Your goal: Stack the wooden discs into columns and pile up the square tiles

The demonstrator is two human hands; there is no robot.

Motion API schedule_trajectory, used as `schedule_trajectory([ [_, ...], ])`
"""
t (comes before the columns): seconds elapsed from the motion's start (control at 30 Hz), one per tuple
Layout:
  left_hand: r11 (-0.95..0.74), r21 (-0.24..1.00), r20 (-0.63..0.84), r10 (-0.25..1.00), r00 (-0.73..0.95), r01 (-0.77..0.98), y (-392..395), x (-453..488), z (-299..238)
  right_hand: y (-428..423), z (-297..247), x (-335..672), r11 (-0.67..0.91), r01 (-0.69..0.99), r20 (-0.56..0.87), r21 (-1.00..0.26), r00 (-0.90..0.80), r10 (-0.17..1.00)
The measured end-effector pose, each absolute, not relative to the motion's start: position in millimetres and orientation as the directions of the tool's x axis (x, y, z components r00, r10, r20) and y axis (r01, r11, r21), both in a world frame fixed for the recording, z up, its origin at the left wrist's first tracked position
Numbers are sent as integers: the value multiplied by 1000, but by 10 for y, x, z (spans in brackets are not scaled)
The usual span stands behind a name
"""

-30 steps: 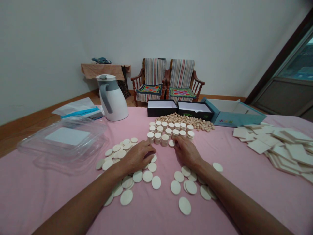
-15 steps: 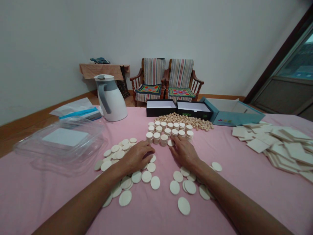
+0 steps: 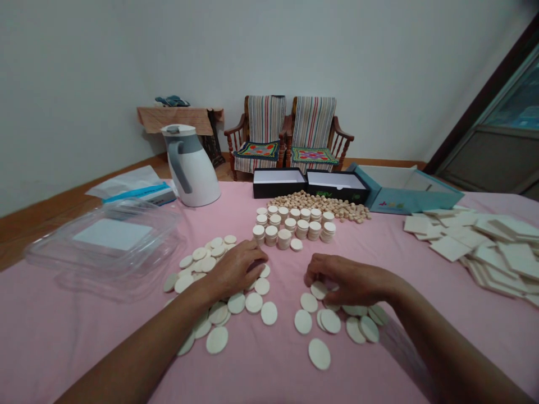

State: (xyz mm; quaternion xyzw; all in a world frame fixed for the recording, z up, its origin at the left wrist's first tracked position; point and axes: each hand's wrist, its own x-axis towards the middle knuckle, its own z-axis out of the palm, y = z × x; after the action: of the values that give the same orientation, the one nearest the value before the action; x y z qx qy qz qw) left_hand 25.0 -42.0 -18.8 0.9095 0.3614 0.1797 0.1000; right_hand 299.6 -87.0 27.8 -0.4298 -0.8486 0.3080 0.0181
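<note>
Pale wooden discs lie loose in two groups, the left group (image 3: 217, 339) and the right group (image 3: 330, 321). My left hand (image 3: 236, 268) rests on the left group with fingers bent and thumb apart; I see nothing gripped in it. Over the upper part of the right group, my right hand (image 3: 347, 279) has its thumb and fingers spread around a loose disc (image 3: 319, 290), and whether it touches the disc is unclear. Beyond both hands stand rows of stacked discs (image 3: 284, 239). A low disc (image 3: 296, 244) sits at the front row, apart from my hands.
Small wooden pieces (image 3: 320, 203) are heaped behind the stacks, before two black boxes (image 3: 280, 191) and a blue box (image 3: 410, 201). Square wooden tiles (image 3: 484, 241) pile up at right. A white jug (image 3: 196, 177) and clear plastic containers (image 3: 105, 235) stand at left.
My right hand has drawn back from the front row of stacks, down and right to the loose discs, leaving a disc there. The left hand stays in place.
</note>
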Motion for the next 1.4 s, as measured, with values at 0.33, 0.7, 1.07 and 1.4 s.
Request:
schedule_trajectory([
  [0.33,-729,302,256,683,684,615,-408,233,-213,-662,-84,2805,443,775,225,-450,-382,896],
  [0.7,-722,303,252,690,679,622,-415,251,-189,-482,-319,2619,349,839,351,-417,-205,913],
  [1.07,-735,292,262,677,688,612,-407,246,-213,-753,148,2836,464,589,-84,-661,-673,735],
  [1.4,-720,327,270,692,669,613,-419,245,-198,-933,165,2783,570,633,-134,-523,-722,679],
])
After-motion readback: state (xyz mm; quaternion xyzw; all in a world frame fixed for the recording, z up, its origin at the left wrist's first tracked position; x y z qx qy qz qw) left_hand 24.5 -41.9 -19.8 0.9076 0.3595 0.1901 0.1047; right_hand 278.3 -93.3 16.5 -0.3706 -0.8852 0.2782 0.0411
